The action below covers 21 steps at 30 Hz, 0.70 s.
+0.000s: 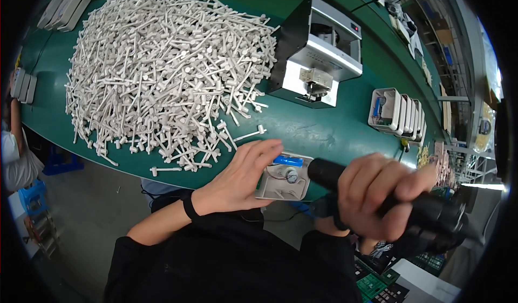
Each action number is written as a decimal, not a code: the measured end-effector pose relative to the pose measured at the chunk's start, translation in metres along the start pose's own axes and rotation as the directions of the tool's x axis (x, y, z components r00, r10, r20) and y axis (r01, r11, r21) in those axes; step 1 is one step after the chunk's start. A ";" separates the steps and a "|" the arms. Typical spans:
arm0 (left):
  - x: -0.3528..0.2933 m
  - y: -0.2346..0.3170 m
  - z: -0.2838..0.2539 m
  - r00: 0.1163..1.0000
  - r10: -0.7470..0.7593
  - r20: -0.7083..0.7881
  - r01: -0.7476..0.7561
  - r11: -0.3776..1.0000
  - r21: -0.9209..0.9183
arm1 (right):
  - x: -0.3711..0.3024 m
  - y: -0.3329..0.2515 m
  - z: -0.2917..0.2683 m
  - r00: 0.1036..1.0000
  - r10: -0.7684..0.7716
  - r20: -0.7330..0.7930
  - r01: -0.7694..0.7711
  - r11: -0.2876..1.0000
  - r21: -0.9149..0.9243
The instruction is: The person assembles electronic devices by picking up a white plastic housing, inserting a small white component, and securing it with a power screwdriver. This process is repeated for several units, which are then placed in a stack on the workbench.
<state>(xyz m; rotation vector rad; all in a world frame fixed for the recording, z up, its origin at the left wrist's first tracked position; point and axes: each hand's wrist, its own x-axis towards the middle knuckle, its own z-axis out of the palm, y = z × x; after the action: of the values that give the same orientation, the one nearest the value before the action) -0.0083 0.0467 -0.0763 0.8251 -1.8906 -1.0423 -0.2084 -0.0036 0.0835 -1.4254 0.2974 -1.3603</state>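
Observation:
At the table's near edge, my left hand (236, 177) grips a small open white plastic housing (283, 194) by its left side. Inside the housing lie a blue cylindrical battery (288, 161), thin wires and a small round part (291, 177). My right hand (377, 192), slightly blurred, wraps round a black electric screwdriver (329, 173) with a thick barrel. Its front end points left, close to the housing's right wall; whether they touch I cannot tell.
A heap of white T-shaped plastic pieces (167, 71) covers the left of the green table (318, 133). Behind stands a black and silver machine (329, 55). Stacked white housings (396, 111) stand at right, more (65, 9) at far left. Another person's arm (16, 119) shows at left.

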 end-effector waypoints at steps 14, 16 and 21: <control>-0.005 -0.005 0.001 0.999 0.000 -0.035 -0.002 0.999 -0.045 | -0.035 0.055 0.028 0.974 -0.001 -0.229 -0.067 0.956 -0.287; -0.006 -0.008 0.001 1.000 -0.011 -0.021 0.010 0.999 -0.045 | -0.033 0.058 0.028 0.972 0.012 -0.235 -0.081 0.955 -0.285; -0.006 -0.007 0.000 0.999 -0.021 0.025 0.022 0.999 -0.037 | -0.033 0.059 0.031 0.971 0.009 -0.239 -0.087 0.943 -0.321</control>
<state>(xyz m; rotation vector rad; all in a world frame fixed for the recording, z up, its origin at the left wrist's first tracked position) -0.0047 0.0486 -0.0842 0.8166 -1.8810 -1.1022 -0.1656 0.0151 0.0258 -1.5160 0.7414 -1.4900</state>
